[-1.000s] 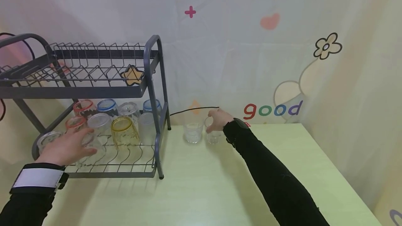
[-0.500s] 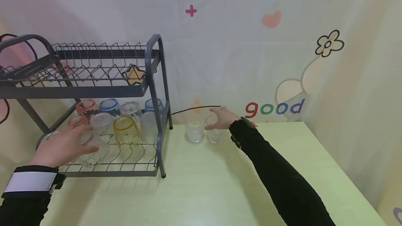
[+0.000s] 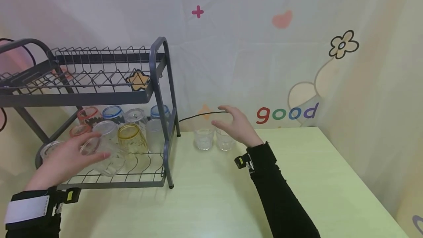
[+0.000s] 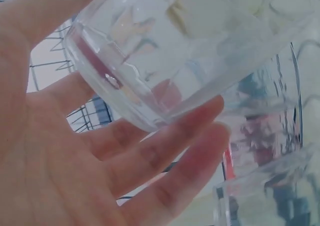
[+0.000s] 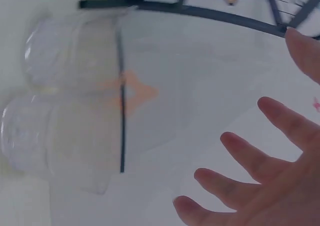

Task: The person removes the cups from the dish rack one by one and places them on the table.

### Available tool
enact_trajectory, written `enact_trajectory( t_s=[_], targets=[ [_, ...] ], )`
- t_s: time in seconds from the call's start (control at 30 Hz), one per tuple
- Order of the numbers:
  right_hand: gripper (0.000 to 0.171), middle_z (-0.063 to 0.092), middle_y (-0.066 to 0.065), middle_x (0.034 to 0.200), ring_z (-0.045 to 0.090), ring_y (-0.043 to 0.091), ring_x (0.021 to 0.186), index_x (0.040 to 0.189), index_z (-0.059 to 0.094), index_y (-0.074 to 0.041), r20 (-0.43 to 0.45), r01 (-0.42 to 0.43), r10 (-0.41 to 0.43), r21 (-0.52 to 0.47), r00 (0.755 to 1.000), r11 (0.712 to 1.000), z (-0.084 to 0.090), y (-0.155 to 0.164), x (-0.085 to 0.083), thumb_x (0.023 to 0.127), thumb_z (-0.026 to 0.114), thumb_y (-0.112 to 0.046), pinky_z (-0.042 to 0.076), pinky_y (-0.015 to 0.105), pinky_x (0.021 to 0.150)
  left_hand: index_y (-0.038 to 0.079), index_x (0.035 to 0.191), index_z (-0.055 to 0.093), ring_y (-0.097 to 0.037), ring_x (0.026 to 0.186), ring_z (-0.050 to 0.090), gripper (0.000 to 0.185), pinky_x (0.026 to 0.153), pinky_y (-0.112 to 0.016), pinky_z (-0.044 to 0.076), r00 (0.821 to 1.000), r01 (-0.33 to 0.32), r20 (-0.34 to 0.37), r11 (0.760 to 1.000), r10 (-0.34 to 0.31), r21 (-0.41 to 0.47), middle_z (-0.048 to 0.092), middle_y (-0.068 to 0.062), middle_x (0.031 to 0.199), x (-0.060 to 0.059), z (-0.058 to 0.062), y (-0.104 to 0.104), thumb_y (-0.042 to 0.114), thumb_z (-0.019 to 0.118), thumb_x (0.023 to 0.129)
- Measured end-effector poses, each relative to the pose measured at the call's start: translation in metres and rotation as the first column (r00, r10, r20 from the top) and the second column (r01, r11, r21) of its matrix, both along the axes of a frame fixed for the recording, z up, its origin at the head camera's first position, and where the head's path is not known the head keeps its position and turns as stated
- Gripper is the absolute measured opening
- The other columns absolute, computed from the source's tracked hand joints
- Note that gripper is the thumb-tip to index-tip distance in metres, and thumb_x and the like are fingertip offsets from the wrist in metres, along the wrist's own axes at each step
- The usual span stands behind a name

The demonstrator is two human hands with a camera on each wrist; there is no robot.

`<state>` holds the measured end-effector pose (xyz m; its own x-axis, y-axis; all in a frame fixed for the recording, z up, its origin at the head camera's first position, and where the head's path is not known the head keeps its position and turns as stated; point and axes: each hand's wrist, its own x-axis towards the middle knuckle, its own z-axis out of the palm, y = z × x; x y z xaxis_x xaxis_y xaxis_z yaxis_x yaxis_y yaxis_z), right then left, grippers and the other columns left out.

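Observation:
My left hand (image 3: 67, 161) grips a clear drinking glass (image 3: 110, 161) by its base, at the front of the rack's lower shelf. That glass is tilted, and in the left wrist view the fingers (image 4: 165, 151) curve along its base (image 4: 120, 71). Two clear glasses stand side by side on the table, the left one (image 3: 203, 141) and the right one (image 3: 225, 142). Just above the right one hovers my right hand (image 3: 240, 129), its fingers spread and nothing in them. Both glasses (image 5: 75, 51) appear apart from that hand in the right wrist view.
A grey two-tier dish rack (image 3: 115, 184) stands on the left of the pale table (image 3: 198, 201). Its lower shelf holds several upturned glasses, including a yellow one (image 3: 132, 140), a blue-rimmed one (image 3: 113, 112) and a red-rimmed one (image 3: 89, 113). A printed curtain (image 3: 224, 65) hangs behind.
My right hand has let go of the right-hand glass on the table and risen off it, fingers spreading. My left hand has tilted its glass and shifted it slightly right.

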<state>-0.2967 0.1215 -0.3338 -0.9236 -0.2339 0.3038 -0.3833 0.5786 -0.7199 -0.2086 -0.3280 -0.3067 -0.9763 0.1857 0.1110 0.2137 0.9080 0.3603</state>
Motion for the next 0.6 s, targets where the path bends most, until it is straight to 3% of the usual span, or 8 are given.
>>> enact_trajectory(
  t_s=[0.17,0.27,0.37,0.43,0.5,0.6],
  targets=[
    [0.056,0.048,-0.003,0.142,0.037,0.018,0.135,0.139,0.052,-0.023,0.021,-0.057,0.064,-0.220,0.998,0.974,-0.001,-0.001,0.031,0.090,0.070,-0.042,0.030,0.051,0.110,0.006,0.151,0.034,-0.054,0.109,0.051,0.083,0.070,-0.059,0.049,0.998,-0.051,0.038,0.991,0.047,0.120,0.036,-0.035,0.144,0.014,-0.005,-0.002,0.057,0.060,0.091],
    [0.052,0.049,-0.007,0.140,0.037,0.017,0.134,0.138,0.053,-0.026,0.020,-0.125,0.135,-0.268,0.991,0.955,-0.001,-0.005,0.045,0.090,0.070,-0.040,0.029,0.051,0.110,0.012,0.155,0.027,-0.052,0.112,0.049,0.084,0.069,-0.053,0.051,0.993,-0.089,0.093,0.971,0.070,0.222,0.035,-0.033,0.145,0.022,-0.010,-0.003,0.057,0.059,0.092],
    [0.051,0.049,-0.010,0.140,0.037,0.016,0.135,0.138,0.052,-0.028,0.004,-0.171,0.180,-0.286,0.984,0.943,0.001,-0.008,0.054,0.091,0.070,-0.038,0.031,0.049,0.110,0.014,0.156,0.022,-0.054,0.119,0.044,0.083,0.075,-0.058,0.051,0.990,-0.089,0.132,0.946,0.050,0.311,0.030,-0.035,0.146,0.027,-0.015,-0.002,0.053,0.059,0.093],
    [0.052,0.049,-0.009,0.141,0.038,0.017,0.136,0.139,0.051,-0.029,-0.007,-0.194,0.201,-0.295,0.980,0.936,0.003,-0.008,0.059,0.091,0.070,-0.036,0.031,0.048,0.110,0.015,0.156,0.023,-0.055,0.123,0.042,0.080,0.080,-0.063,0.049,0.993,-0.069,0.117,0.926,0.027,0.371,0.030,-0.034,0.146,0.028,-0.019,0.002,0.048,0.061,0.094],
    [0.053,0.048,-0.008,0.141,0.038,0.018,0.136,0.140,0.050,-0.028,-0.012,-0.214,0.220,-0.305,0.975,0.928,0.003,-0.008,0.063,0.091,0.070,-0.034,0.032,0.047,0.110,0.015,0.155,0.025,-0.050,0.123,0.046,0.076,0.084,-0.056,0.052,0.997,-0.035,0.074,0.898,0.002,0.438,0.033,-0.030,0.147,0.030,-0.023,0.007,0.040,0.064,0.095],
    [0.054,0.048,-0.006,0.142,0.040,0.018,0.135,0.141,0.049,-0.024,-0.009,-0.246,0.258,-0.345,0.966,0.906,0.001,-0.007,0.068,0.092,0.071,-0.027,0.033,0.047,0.110,0.013,0.152,0.030,-0.023,0.115,0.059,0.068,0.080,-0.036,0.055,1.000,0.025,-0.004,0.831,-0.027,0.556,0.037,-0.024,0.144,0.034,-0.031,0.016,0.026,0.066,0.096]
  ],
)
